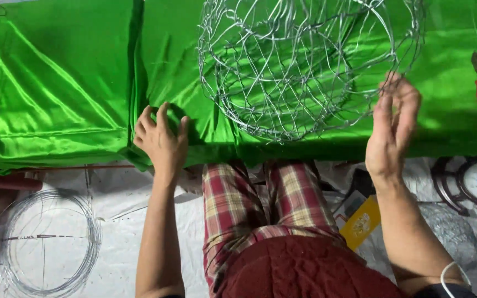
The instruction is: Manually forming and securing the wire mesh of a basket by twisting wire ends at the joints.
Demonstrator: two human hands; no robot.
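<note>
Both hands bare: left hand (161,138) flat on green cloth (67,94), right hand (391,129) open beside wire cage (305,66), top cropped.

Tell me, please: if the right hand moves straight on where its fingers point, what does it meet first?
Most likely the wire mesh basket: the right hand points up toward its lower right rim, fingers nearly at the wire. Depth is unclear.

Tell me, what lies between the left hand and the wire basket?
Head view: only shiny green cloth lies between the left hand and the wire basket.
</note>
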